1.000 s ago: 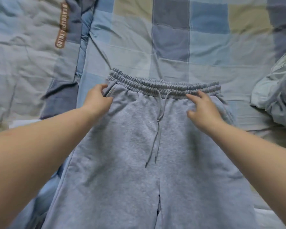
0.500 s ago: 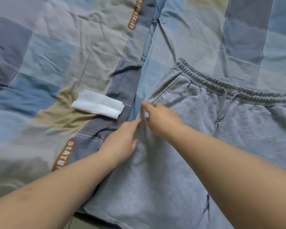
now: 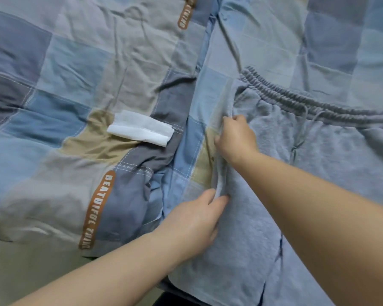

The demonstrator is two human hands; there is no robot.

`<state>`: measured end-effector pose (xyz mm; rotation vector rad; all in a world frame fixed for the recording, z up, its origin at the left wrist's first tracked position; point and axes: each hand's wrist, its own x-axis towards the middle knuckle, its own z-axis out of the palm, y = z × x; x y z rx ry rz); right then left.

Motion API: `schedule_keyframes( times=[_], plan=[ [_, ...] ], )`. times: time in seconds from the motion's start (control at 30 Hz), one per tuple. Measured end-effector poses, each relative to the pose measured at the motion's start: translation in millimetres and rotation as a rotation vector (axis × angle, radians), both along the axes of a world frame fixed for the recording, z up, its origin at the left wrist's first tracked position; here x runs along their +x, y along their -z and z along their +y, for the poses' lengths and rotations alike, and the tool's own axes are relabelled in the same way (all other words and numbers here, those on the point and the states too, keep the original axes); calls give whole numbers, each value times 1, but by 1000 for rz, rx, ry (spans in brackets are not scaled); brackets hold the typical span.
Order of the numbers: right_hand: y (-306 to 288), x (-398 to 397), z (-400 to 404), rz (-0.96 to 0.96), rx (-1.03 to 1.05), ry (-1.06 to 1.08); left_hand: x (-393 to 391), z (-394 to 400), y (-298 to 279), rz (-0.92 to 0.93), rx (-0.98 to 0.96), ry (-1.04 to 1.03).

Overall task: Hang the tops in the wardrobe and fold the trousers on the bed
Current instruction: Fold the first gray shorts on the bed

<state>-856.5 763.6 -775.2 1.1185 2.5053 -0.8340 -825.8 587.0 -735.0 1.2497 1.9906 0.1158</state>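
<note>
Patchwork bedding [image 3: 71, 89] in blue, grey and tan squares is filling the whole view, wrinkled throughout; its surface is being cut off by the frame on every side, and only at the bottom centre is a small dark patch being shown beyond the cloth. Open bedding is lying to the left of the hands and above the waistband.

Item: seam [image 3: 199, 69] between two quilt panels, running from top centre down toward bottom centre, with the left panel being lapped up in folds beside it.

Item: brown label [image 3: 97, 210] lettered in white, lying along the seam at lower left; a second one [image 3: 186, 12] is being shown at the top edge.

Item: white folded tissue [image 3: 142, 130], resting flat on the left panel, apart from the trousers and both hands.

Item: grey trousers [image 3: 318, 162], spread flat on the right panel, waistband [image 3: 296, 100] away from the viewer, drawstring [image 3: 301, 129] trailing down the front. Their right part is being cut off by the frame.

Item: left side edge [image 3: 220, 173] of the trousers, being lifted into a raised ridge between the two hands.

Item: right hand [image 3: 234, 138], fingers curled, gripping that edge below the waistband corner, arm crossing over the trouser front.

Item: left hand [image 3: 197, 221], lower on the same edge, thumb and fingers being pinched on the fabric ridge, wrist lying over the seam of the bedding.
</note>
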Motion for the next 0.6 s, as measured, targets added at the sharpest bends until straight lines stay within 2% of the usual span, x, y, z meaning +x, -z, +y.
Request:
schedule_keyframes(
  times=[0.2, 0.43, 0.6],
  plan=[
    [-19, 66, 42, 100, -1, 62, 58, 24, -22, -178, 44, 81],
    [-23, 180, 118, 22, 102, 28, 139, 61, -23, -351, 145, 136],
    [-17, 243, 155, 4, 113, 108, 195, 93, -20, -362, 169, 87]
  ],
)
